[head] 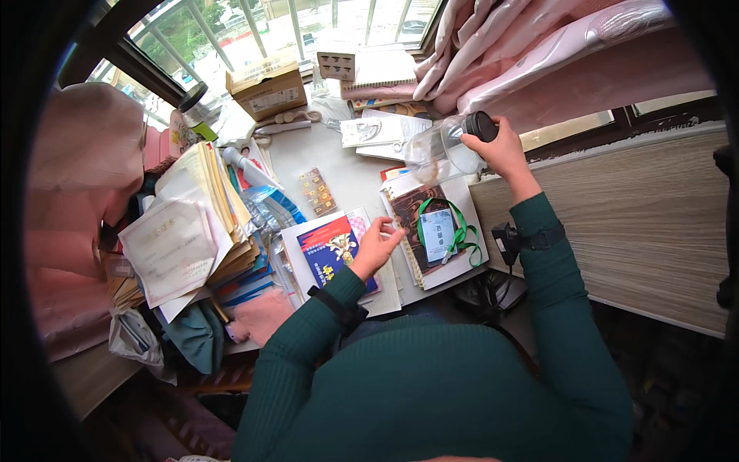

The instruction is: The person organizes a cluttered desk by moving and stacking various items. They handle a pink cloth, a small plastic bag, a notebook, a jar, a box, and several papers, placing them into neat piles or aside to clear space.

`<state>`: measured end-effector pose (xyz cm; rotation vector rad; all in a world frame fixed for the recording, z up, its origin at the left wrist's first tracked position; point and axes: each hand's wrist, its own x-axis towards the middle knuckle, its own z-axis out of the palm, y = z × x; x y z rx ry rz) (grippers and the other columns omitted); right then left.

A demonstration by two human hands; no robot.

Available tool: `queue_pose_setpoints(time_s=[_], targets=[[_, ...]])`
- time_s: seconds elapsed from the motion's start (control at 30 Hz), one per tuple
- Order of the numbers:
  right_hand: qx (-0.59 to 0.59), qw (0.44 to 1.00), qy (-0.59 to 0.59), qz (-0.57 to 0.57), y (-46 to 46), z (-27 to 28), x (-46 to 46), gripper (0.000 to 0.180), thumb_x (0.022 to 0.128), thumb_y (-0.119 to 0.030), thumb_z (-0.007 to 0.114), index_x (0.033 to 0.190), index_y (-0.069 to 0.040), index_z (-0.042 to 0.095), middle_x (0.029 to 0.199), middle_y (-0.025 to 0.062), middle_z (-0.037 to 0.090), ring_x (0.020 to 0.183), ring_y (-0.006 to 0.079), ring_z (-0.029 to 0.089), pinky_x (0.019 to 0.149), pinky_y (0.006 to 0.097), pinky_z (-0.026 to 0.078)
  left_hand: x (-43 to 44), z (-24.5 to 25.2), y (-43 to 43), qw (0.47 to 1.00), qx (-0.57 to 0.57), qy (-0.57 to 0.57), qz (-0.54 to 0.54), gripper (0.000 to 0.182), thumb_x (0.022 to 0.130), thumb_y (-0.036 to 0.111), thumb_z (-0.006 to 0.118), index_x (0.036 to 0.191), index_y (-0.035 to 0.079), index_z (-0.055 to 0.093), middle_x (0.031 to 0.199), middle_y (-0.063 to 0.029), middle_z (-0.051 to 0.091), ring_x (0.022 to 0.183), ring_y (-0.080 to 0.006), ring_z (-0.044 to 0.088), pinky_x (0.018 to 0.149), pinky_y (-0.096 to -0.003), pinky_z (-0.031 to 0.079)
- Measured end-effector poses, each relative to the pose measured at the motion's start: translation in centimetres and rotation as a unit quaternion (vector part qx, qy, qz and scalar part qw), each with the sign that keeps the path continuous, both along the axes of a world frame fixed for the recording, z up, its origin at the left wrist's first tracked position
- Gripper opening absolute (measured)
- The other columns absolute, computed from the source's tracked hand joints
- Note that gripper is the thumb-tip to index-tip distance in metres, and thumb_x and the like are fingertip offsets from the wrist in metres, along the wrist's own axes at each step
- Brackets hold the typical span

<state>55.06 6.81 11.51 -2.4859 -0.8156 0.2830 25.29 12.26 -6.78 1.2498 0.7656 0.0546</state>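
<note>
My right hand (pixel 503 149) grips a transparent jar (pixel 441 153) by its black lid (pixel 480 126). The jar is tilted almost onto its side above the desk, its base towards the left; something pale shows inside, too blurred to name. My left hand (pixel 378 245) hovers with loosely bent fingers and nothing visible in them, between a blue-and-red booklet (pixel 323 248) and a spiral-bound notebook (pixel 413 222). On the notebook's dark cover rests a badge card (pixel 439 234) with a green lanyard (pixel 462 234). A small case with square compartments (pixel 317 192) lies farther back on the desk.
A tall pile of papers and folders (pixel 173 248) leans at the left. Towards the window stand a cardboard box (pixel 268 89), another dark-lidded jar (pixel 195 104) and stacked notebooks (pixel 384 72). Pink curtains (pixel 519 52) hang at the right, above a wood-grain panel (pixel 623 225).
</note>
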Motion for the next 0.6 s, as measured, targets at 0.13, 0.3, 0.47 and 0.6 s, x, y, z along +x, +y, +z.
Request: queue_pose_setpoints(time_s=[0.13,0.3,0.47,0.6], targets=[[0.031,0.996,0.064,0.062,0.0,1.4,-4.6,0.091,0.067,-0.056,0.083,0.124,0.008,0.052,0.115,0.0267,0.064,0.108,0.0353,0.064,0.093,0.0389,0.05,-1.5,2.3,2.8,0.985,-0.134,-0.04,0.098,0.062,0.095,0.034,0.066,0.141,0.005,0.037,0.124,-0.0105,0.05,0.101,-0.019,0.061,0.086,-0.0341,0.053],[0.017,0.989,-0.014,0.146,0.8,1.1,-9.4,0.087,0.068,-0.052,0.084,0.124,0.006,0.052,0.114,0.0262,0.062,0.108,0.0375,0.062,0.094,0.0427,0.049,-3.1,4.6,3.6,0.988,-0.062,-0.116,0.077,0.083,0.089,0.031,0.073,0.151,0.007,0.023,0.144,-0.0147,0.036,0.124,-0.0281,0.051,0.097,-0.0388,0.048],[0.032,0.979,-0.029,0.202,2.7,1.2,-13.3,0.082,0.065,-0.048,0.086,0.119,0.004,0.054,0.11,0.0252,0.062,0.104,0.0393,0.061,0.09,0.0436,0.049,-4.0,7.2,3.6,0.901,0.43,-0.062,0.007,0.118,0.064,0.036,0.09,0.153,0.005,0.019,0.148,-0.0239,0.029,0.139,-0.0423,0.032,0.115,-0.0488,0.029],[0.004,0.967,-0.022,0.254,3.8,0.7,-16.2,0.088,0.066,-0.055,0.081,0.122,0.006,0.052,0.112,0.0245,0.059,0.105,0.0391,0.059,0.089,0.0443,0.05,-3.6,9.3,3.7,0.916,0.378,-0.108,0.078,0.125,0.058,0.037,0.094,0.153,0.005,0.019,0.149,-0.0234,0.032,0.137,-0.0376,0.038,0.115,-0.0454,0.031]])
